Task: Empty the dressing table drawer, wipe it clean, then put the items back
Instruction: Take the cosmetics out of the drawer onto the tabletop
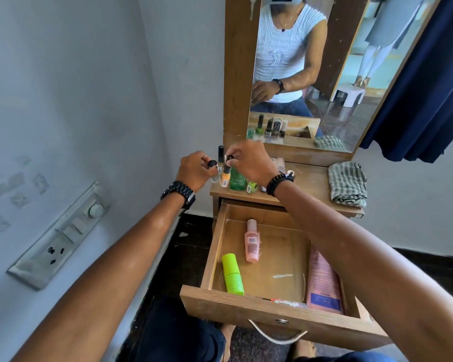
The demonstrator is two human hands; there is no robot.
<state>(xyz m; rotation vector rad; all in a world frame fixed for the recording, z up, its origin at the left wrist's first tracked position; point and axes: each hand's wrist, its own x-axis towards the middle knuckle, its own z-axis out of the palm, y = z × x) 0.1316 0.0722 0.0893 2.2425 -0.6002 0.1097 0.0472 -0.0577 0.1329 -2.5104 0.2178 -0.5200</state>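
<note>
Drawer (246, 307) half-emptied as small bottles go up on dressing table top (309, 184)

Left hand (196, 173) and right hand (249, 163) each pinch a small bottle's cap; pink bottle (252, 242) and green bottle (232, 274) lie lengthwise below, nearer the left.

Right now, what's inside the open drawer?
In the drawer: a pink bottle, a green tube, a pink pouch, and small items at the front. The right forearm covers the back right corner.

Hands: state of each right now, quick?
Left hand: pinching the black cap of a small bottle on the tabletop.
Right hand: pinching another small bottle's cap.
</note>
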